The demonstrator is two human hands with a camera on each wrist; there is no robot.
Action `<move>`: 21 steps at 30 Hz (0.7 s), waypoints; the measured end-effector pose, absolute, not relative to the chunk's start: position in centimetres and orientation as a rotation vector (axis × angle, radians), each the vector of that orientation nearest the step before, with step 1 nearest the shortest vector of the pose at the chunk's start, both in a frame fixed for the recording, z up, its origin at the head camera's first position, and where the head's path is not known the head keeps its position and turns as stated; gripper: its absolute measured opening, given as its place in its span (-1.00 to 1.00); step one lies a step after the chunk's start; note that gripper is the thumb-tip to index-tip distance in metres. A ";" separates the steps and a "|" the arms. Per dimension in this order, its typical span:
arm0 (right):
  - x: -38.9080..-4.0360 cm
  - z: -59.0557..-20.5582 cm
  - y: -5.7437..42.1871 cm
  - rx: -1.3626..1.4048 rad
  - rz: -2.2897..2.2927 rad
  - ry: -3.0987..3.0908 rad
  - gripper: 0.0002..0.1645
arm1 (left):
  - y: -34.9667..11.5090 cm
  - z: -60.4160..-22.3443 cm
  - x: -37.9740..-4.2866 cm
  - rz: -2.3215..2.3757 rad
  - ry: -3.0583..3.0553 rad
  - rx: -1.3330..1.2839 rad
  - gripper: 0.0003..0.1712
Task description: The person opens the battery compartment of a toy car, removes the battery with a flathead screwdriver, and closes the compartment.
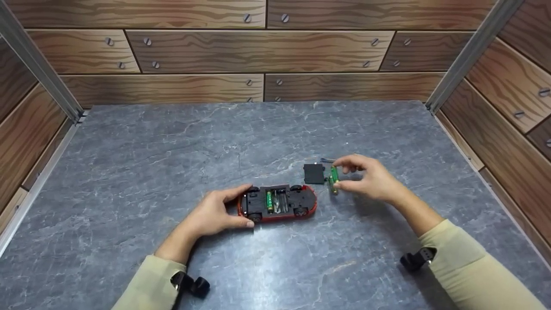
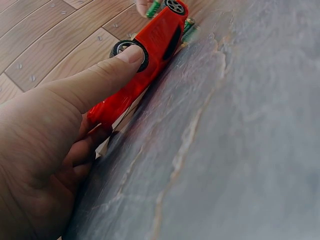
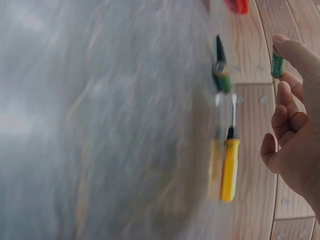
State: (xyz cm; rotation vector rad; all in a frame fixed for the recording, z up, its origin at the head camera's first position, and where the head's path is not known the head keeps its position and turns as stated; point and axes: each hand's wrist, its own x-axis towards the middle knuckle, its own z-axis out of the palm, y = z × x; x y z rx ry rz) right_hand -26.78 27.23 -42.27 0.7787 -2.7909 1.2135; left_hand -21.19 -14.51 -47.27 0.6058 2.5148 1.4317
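A red toy car (image 1: 303, 200) lies wheels up with its battery compartment uncovered; one green battery (image 1: 270, 200) sits at the compartment's left side. My left hand (image 1: 215, 213) grips the car's left end between thumb and fingers, the thumb on a wheel (image 2: 142, 57) in the left wrist view. To the right of the car, my right hand (image 1: 366, 178) pinches another green battery (image 3: 277, 66) between thumb and fingertip, above the table. Below it, a loose green battery (image 3: 222, 82) rests on the table beside the black square battery cover (image 1: 314, 173).
A screwdriver (image 3: 230, 167) with a yellow handle lies behind my right hand, mostly hidden by it in the head view. The grey marbled table (image 1: 172, 142) ends at wood-patterned walls (image 1: 258, 51) at the back and sides.
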 end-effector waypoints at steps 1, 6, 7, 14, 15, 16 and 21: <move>-26.8 -42.5 27.6 0.774 1.211 -2.789 -0.45 | -14.5 -47.3 -21.2 1.430 2.518 0.605 0.17; -27.1 -43.3 28.8 0.741 1.205 -2.821 -0.46 | -14.5 -47.3 -21.1 1.423 2.531 0.605 0.16; -27.1 -43.4 28.9 0.733 1.205 -2.835 -0.46 | -14.5 -47.3 -21.1 1.427 2.532 0.613 0.15; -27.5 -44.1 29.7 0.762 1.227 -2.900 -0.48 | -14.4 -47.4 -21.1 1.428 2.531 0.606 0.15; -27.5 -44.1 29.7 0.764 1.230 -2.908 -0.49 | -14.4 -47.4 -21.1 1.429 2.529 0.604 0.15; -27.6 -44.2 29.8 0.762 1.229 -2.916 -0.49 | -14.4 -47.3 -21.1 1.429 2.529 0.605 0.15; -27.7 -44.4 30.0 0.743 1.231 -2.933 -0.48 | -14.5 -47.3 -21.1 1.430 2.526 0.603 0.16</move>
